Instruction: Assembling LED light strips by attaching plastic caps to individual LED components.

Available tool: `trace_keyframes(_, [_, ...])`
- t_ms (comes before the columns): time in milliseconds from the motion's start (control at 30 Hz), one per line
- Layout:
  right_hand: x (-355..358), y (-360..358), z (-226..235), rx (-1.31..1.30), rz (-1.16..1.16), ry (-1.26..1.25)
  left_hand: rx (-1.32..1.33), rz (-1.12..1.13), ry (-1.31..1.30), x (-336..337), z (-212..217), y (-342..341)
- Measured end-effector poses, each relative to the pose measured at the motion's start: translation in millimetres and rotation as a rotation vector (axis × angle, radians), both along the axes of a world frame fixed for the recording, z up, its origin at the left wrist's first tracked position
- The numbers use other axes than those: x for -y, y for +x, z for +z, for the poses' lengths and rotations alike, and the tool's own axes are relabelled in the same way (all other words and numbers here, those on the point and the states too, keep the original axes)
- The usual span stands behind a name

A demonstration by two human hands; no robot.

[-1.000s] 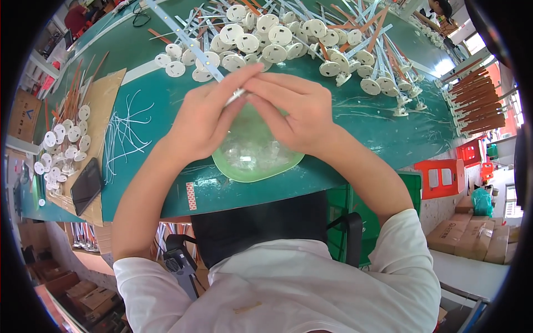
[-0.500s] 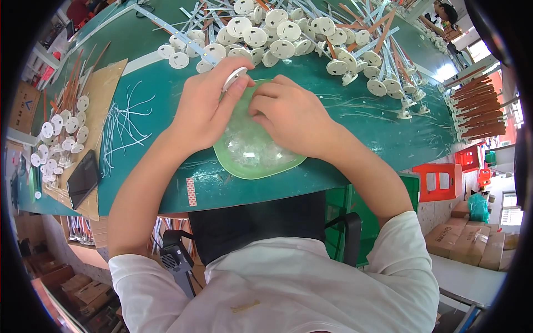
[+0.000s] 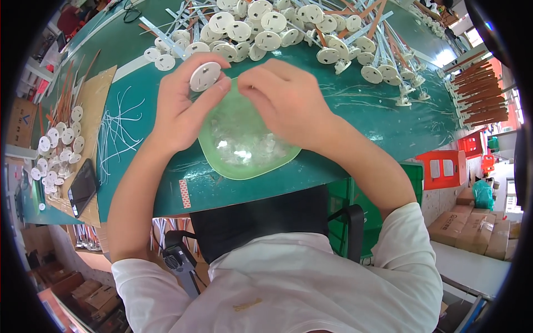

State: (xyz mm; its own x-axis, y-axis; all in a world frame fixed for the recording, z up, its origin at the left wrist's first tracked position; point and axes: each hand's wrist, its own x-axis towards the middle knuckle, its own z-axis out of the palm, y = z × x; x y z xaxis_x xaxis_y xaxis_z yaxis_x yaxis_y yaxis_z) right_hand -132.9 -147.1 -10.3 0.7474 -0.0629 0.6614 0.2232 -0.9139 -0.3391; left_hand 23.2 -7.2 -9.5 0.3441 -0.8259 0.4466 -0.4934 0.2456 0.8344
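Note:
My left hand [image 3: 176,114] is closed around a white round disc [image 3: 205,76] with small slots in its face, gripped by its rim between thumb and fingers. Just right of it, my right hand [image 3: 288,102] has its thumb and fingers pressed together, and whatever they pinch is hidden. Both hands hover over the far part of a green, rounded tray [image 3: 236,171], which holds small clear pieces too fine to make out. A strip attached to the disc may lie behind my left hand; I cannot tell.
Beyond my hands lies a large pile of white discs [image 3: 239,31] on copper and silver strips. More discs [image 3: 55,141] and a black phone [image 3: 82,187] rest on cardboard at left. Thin white wires [image 3: 119,133] lie beside it. Strips [image 3: 480,102] are stacked at right.
My left hand has moved left and turned the disc so that its slotted face shows more. My right hand's fingers have come up and left, nearer to the disc.

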Motion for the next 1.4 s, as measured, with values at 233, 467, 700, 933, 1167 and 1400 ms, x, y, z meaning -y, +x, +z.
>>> trace_keyframes(233, [2.3,-0.8,6.1,0.21,0.005,0.021,0.022,-0.03,0.07,-2.9,9.7,-9.0])
trace_keyframes(467, [2.2,-2.8,9.1,0.16,0.015,0.036,0.112,-0.017,0.031,-4.3,12.7,-6.5])
trace_keyframes(700, [0.6,-3.9,11.3,0.181,0.044,0.083,0.279,0.031,-0.045,-5.8,16.8,-4.7])
trace_keyframes(933, [1.6,-4.3,9.3,0.16,0.054,0.211,0.126,0.073,-0.078,-6.4,15.0,-10.1])
trace_keyframes(1167, [-1.7,-5.5,12.1,0.231,0.019,0.162,0.031,0.025,-0.048,-8.2,15.2,-15.0])
trace_keyframes(1400, [-6.5,0.0,7.9,0.464,0.005,0.056,-0.039,-0.13,-0.048,-1.1,12.0,-23.7])
